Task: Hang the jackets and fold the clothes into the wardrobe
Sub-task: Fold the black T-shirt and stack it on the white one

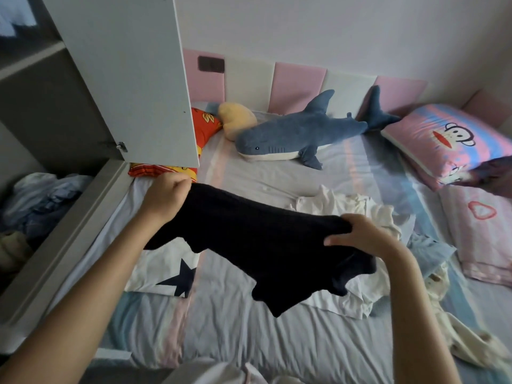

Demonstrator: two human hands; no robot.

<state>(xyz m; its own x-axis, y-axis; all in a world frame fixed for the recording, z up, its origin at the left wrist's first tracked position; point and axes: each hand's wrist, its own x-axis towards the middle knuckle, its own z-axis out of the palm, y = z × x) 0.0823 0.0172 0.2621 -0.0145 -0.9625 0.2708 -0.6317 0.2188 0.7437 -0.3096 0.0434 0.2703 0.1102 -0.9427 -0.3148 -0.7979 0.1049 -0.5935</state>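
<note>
Left hand (166, 196) closed tight, fingers curled round one top corner of the dark top (263, 245). Right hand (363, 236) closed too, fingers hooked over the other end of the same edge, thumb lying along the cloth. The top is stretched between the two hands and held up off the bed (249, 342). Its lower part hangs loose and ragged and looks clear of the sheet. It sits over the middle of the bed, a bit toward the left edge.

Under it lies a white cloth with a navy star (171, 273), flat, near the left edge. Beyond the right hand is a crumpled white heap (346, 209), with a pale blue piece (426, 248) beside it. A cream garment (457, 328) trails toward the near right corner. None of these is folded. A toy shark (299, 134) and a monkey pillow (448, 139) lie along the head edge, well apart from the hands.

The wardrobe (41, 106) stands at the left, its door (124, 73) swung open over the bed's far left corner. A bundle of clothes (41, 200) sits on a shelf inside.

Step, my read: this is the folding part, with the top spread out and no fold made yet. Next it needs laying flat on bare sheet or doubling in the air with edges matched, then carrying left to a shelf. The cloth looks soft, so the hem will likely sag. Plenty is left on the bed, so the task is far from done.
</note>
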